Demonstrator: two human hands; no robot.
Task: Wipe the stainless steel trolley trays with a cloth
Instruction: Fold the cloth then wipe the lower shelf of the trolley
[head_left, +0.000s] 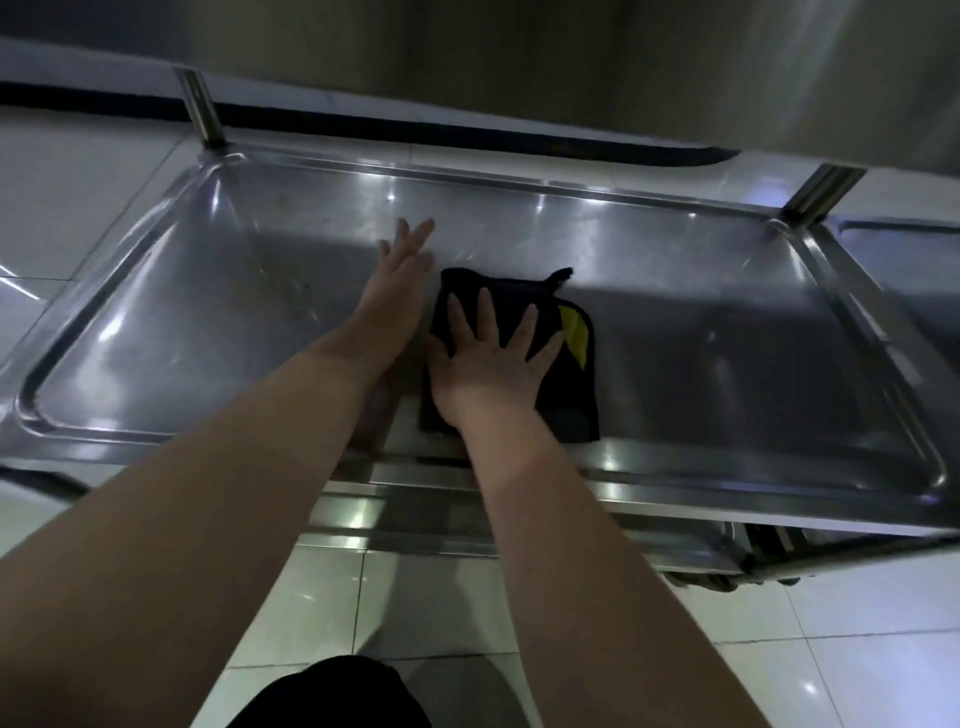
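The right hand (493, 364) lies flat, fingers straight and spread wide, palm pressing down on a black cloth (569, 400) without gripping it. The cloth sits a little right of the frame's centre, on the floor of the stainless steel tray (701, 338), close to the tray's near rim; a fold at its right edge shows a yellow underside. Just left of the cloth, the left hand (400, 280) reaches further up the frame, fingers straight and close together, holding nothing; whether it touches the metal cannot be told. The tray fills the middle of the frame, with an upright post (203, 109) at its upper left corner and another post (821, 192) at its upper right. Pale floor tiles (415, 603) show along the lower edge.
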